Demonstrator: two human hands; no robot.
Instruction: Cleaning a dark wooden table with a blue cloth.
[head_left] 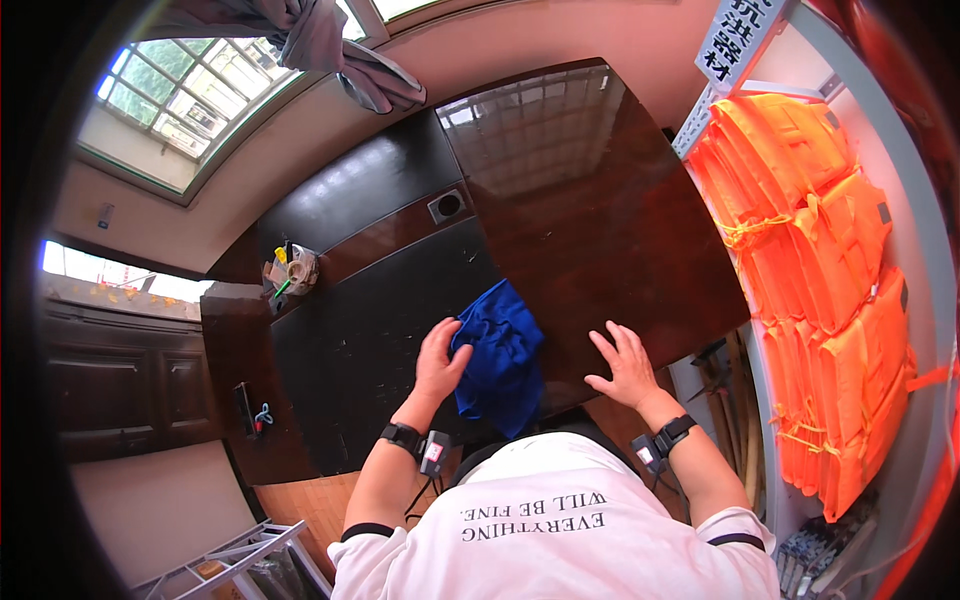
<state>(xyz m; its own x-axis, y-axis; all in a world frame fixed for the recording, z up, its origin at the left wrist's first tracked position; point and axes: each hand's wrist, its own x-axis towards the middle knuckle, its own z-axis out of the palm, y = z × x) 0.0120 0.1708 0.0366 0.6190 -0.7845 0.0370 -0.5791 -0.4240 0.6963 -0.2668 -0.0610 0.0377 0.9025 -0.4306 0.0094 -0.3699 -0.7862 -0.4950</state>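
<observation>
Cloth crumpled on table. Left hand at cloth's left edge, can't tell if pinching; right hand spread, right of cloth. Looks like cloth-handling step; two-hand grip needs right hand brought in.

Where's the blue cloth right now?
Mid-picture in the head view, the blue cloth lies on the near side of the dark table, between the left hand, close beside it, and the right hand, farther off.
</observation>
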